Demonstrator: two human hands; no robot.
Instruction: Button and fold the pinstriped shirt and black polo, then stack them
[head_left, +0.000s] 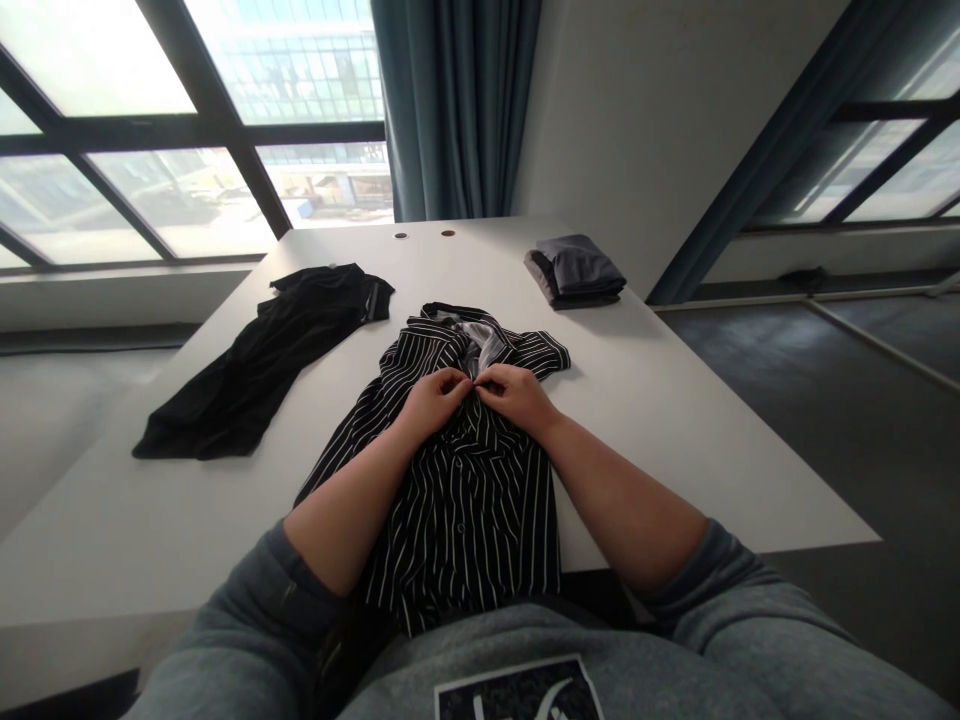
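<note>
Buttoning, I judge: left hand [433, 397] and right hand [514, 393], grips closed on the shirt [465, 500] front; next fastening calls for aligned edges.

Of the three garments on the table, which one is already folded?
The dark grey garment at the far right edge, a compact stack. The plain black garment and striped shirt lie spread out.

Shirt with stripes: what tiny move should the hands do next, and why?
Probably press the two front edges together and fasten them there. The left hand and right hand meet just below the collar, fingertips pinching the front of the shirt, which lies on the table. Any button is hidden under the fingers.
</note>
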